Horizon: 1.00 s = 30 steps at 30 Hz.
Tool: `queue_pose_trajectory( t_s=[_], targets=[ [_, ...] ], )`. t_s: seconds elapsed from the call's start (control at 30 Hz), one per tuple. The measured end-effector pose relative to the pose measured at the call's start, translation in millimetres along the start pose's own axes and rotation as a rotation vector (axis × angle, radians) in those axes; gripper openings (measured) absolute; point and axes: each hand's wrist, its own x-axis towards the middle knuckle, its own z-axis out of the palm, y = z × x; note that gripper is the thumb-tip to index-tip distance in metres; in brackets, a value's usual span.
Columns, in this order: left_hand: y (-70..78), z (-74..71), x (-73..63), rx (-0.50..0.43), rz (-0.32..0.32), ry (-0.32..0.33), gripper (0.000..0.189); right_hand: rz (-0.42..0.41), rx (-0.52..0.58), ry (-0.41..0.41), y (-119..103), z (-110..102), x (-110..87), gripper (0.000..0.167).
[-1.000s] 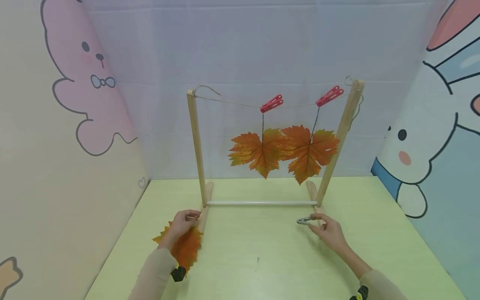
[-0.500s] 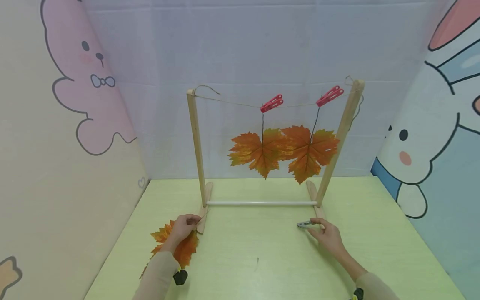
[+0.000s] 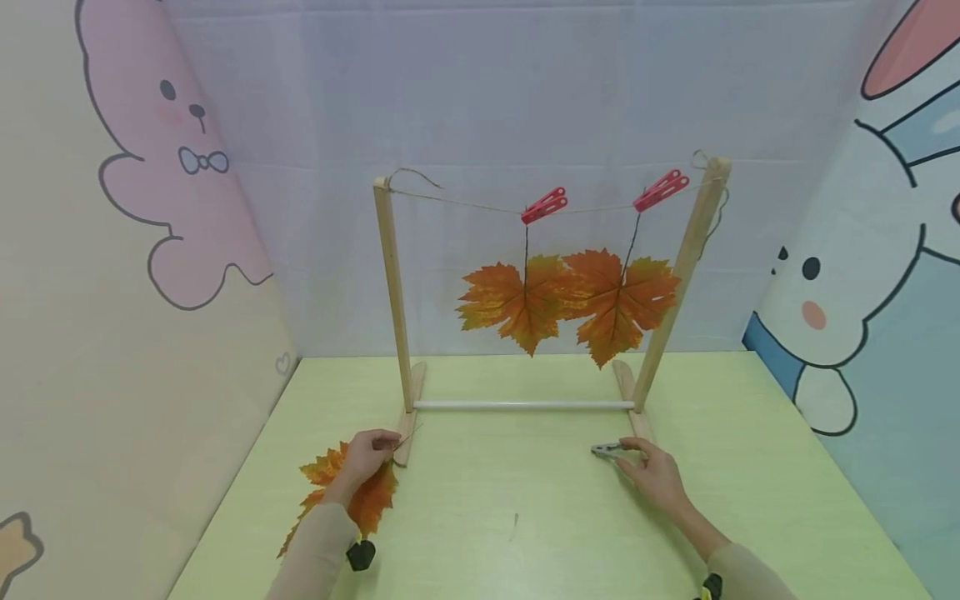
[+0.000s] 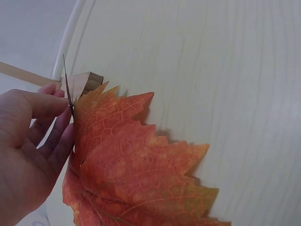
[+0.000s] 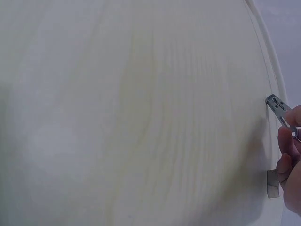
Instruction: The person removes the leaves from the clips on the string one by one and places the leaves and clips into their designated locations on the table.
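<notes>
My left hand (image 3: pixel 366 457) pinches the thin dark stem (image 4: pixel 68 87) of an orange artificial maple leaf (image 4: pixel 136 160), beside the left foot of a wooden frame. The leaf hangs below the hand, partly hidden by the wrist in the head view. Between thumb and fingers my right hand (image 3: pixel 656 477) holds a grey clothespin (image 3: pixel 606 450) by its handle end, its nose pointing left. Two more orange leaves, a left leaf (image 3: pixel 517 304) and a right leaf (image 3: pixel 618 304), hang by their stems from a string (image 3: pixel 465 204), each under a red clothespin (image 3: pixel 544 206).
The frame has a left post (image 3: pixel 393 292), a right post (image 3: pixel 682 283) and a white crossbar (image 3: pixel 525 405) low between them. A small dark scrap (image 3: pixel 515 522) lies on the pale table (image 3: pixel 570 533). Cartoon-printed walls stand on both sides, with a white cloth behind.
My left hand has shifted slightly down, and the leaf in it has swung a little left, with more stem showing past the fingers. My right hand with the clothespin has moved slightly nearer.
</notes>
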Motion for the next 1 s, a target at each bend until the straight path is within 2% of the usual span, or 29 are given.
queue_pose_trajectory(
  t_s=[0.17, 0.47, 0.73, 1.0],
  targets=[
    [-2.7, 0.6, 0.2, 0.009, 0.011, 0.004, 0.022, 0.018, -0.084, -0.003, 0.5, 1.0, -0.1, 0.031],
    [-8.3, 5.6, 1.5, -0.017, 0.008, 0.011, 0.022, 0.041, -0.149, -0.001, -0.5, 1.7, -2.9, 0.033],
    [-3.9, 6.0, -1.6, -0.012, -0.061, 0.005, 0.023, 0.048, -0.165, -0.020, 1.6, 2.6, -3.8, 0.036],
    [-3.4, 6.4, -3.0, 0.039, 0.017, 0.032, 0.022, 0.057, -0.180, -0.041, -0.9, 0.1, -4.0, 0.040]
  ],
)
